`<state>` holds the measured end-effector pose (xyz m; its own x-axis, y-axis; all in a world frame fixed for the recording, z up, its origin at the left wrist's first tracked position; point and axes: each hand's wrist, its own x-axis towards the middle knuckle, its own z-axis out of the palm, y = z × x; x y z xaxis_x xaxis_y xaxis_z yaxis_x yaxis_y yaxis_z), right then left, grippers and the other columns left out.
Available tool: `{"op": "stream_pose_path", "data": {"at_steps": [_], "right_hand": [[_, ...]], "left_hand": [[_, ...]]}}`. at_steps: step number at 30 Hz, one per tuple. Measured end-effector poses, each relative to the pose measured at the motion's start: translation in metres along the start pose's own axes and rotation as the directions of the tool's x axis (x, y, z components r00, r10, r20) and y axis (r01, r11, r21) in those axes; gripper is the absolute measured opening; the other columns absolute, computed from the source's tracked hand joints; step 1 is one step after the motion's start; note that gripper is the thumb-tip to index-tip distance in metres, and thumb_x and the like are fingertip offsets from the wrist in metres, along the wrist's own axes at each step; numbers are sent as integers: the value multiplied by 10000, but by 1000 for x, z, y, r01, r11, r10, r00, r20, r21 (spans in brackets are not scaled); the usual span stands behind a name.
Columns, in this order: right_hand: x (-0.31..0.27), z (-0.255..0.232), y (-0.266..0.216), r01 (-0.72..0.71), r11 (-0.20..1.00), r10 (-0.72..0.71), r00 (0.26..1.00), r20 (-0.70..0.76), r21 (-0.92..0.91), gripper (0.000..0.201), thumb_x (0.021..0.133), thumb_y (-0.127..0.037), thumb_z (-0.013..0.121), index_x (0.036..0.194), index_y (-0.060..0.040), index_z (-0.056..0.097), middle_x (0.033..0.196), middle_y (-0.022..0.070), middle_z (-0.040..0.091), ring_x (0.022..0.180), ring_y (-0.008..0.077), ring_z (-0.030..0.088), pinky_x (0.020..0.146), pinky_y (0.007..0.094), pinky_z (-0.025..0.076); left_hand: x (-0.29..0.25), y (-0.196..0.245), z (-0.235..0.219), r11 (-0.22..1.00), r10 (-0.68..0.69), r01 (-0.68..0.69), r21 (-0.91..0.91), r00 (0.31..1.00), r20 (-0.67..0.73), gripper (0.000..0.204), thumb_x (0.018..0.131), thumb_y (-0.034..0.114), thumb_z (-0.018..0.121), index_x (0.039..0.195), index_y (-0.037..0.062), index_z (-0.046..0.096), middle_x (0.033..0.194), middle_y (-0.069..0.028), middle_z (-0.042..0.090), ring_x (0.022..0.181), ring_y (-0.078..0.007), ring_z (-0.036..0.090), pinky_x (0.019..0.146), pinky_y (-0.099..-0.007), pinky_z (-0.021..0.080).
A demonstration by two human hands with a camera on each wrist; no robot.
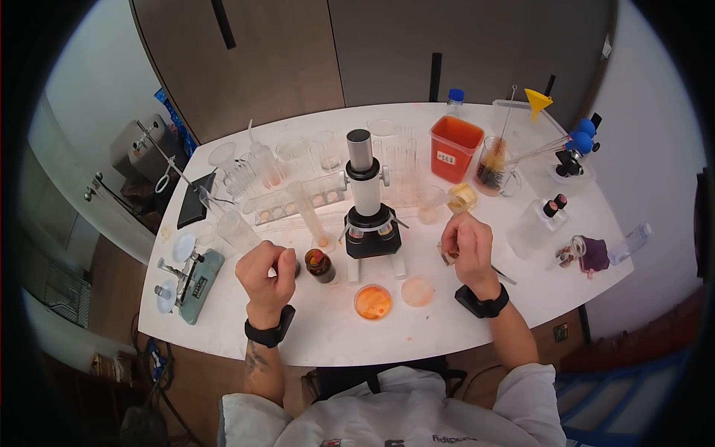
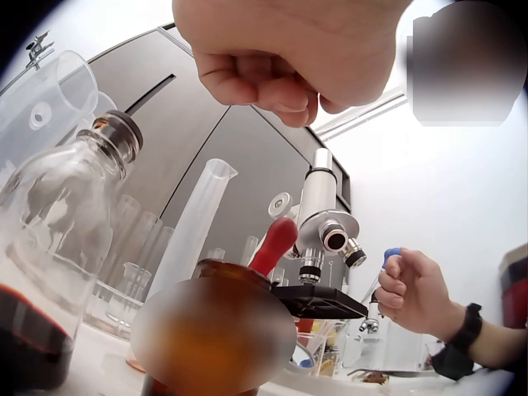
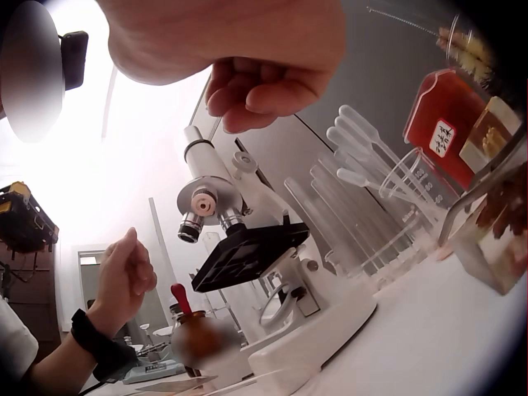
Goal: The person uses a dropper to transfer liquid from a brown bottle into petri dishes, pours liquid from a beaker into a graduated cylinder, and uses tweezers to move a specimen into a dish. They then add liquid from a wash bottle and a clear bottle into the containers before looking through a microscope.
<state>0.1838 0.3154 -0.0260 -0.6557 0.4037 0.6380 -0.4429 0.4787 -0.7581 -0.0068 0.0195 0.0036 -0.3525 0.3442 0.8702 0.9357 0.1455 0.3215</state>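
My left hand (image 1: 264,274) is held above the table with its fingers curled in and nothing between them. Just to its right stands a brown glass bottle (image 1: 322,270) with a red dropper bulb (image 2: 275,246) rising from it. In the left wrist view a clear bottle of dark liquid (image 2: 37,338) is near that hand. Curled too, and gripping nothing, my right hand (image 1: 469,242) hovers right of the microscope (image 1: 366,190). In front of the microscope lie a petri dish of orange material (image 1: 373,302) and a paler dish (image 1: 418,291).
A green balance (image 1: 199,287) stands at the left. Test tubes, cylinders and a rack (image 1: 287,205) fill the back left. A red container (image 1: 455,149), a beaker with a brush (image 1: 493,167) and clear bottles (image 1: 532,227) stand at the right. Plastic droppers (image 3: 360,140) lean in a small beaker.
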Motion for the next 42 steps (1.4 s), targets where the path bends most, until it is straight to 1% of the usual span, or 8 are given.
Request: {"op": "stream_pose_path", "data": {"at_steps": [3, 6, 10, 25, 32, 35, 38, 42], "right_hand": [[4, -11, 6, -53, 995, 68, 979, -192, 80, 324, 1155, -269, 402, 1061, -12, 576, 643, 1, 550, 549, 34, 422, 505, 216, 324], [12, -18, 2, -61, 994, 88, 946, -313, 94, 299, 1155, -260, 413, 1064, -23, 571, 636, -8, 535, 542, 31, 395, 503, 208, 303], [13, -11, -1, -81, 991, 114, 934, -340, 107, 272, 1155, -252, 431, 1070, -33, 567, 701, 4, 564, 564, 26, 394, 507, 194, 286], [23, 10, -11, -94, 976, 132, 973, -191, 195, 198, 1129, -200, 508, 1058, -27, 573, 692, -5, 542, 597, 33, 435, 531, 199, 325], [20, 33, -3, -115, 992, 119, 990, -73, 48, 45, 1051, -45, 604, 1061, -6, 584, 707, -38, 553, 619, 9, 471, 545, 192, 333], [7, 27, 5, -43, 997, 41, 999, -29, -57, 51, 1020, -18, 628, 1048, 6, 593, 717, -38, 577, 588, 4, 466, 524, 199, 319], [3, 25, 1, -4, 998, 0, 997, -71, -61, 32, 1008, -5, 626, 1024, 5, 600, 705, -33, 586, 586, 10, 478, 517, 206, 337], [0, 19, 6, 90, 970, -97, 995, -20, -227, 48, 939, 30, 662, 927, 2, 625, 676, 31, 611, 534, 60, 516, 492, 230, 375]], "left_hand": [[-9, -8, 6, 991, -42, 40, -124, 999, -14, 353, 1025, 150, 599, 695, 24, 593, 609, -59, 550, 496, -189, 510, 480, -320, 355], [-13, -10, 8, 986, -75, 70, -154, 997, -25, 415, 1066, 193, 514, 695, 21, 591, 612, -63, 541, 500, -192, 494, 483, -323, 347], [-14, -10, 11, 968, -128, 120, -218, 992, -23, 403, 1054, 180, 499, 698, 22, 604, 610, -54, 545, 504, -180, 493, 487, -316, 351], [11, -9, 8, 979, -103, 117, -170, 991, 87, 273, 1001, 100, 591, 749, 16, 656, 622, -80, 565, 509, -224, 541, 501, -337, 398], [8, -8, 19, 994, -39, 44, -98, 998, 53, 157, 910, 26, 689, 755, 40, 670, 626, -74, 565, 491, -245, 525, 489, -355, 393], [8, -4, 15, 993, -67, 65, -97, 998, -15, 48, 880, -10, 683, 869, 22, 718, 660, -79, 628, 514, -221, 576, 502, -324, 436], [2, -2, 18, 985, -116, 106, -136, 991, -65, 177, 841, -61, 668, 986, 6, 745, 702, -86, 681, 528, -198, 609, 513, -304, 462], [4, 4, 15, 992, 76, -77, -99, 997, -17, 250, 777, -83, 684, 990, 28, 751, 665, -40, 646, 492, -183, 572, 487, -298, 436]]}}
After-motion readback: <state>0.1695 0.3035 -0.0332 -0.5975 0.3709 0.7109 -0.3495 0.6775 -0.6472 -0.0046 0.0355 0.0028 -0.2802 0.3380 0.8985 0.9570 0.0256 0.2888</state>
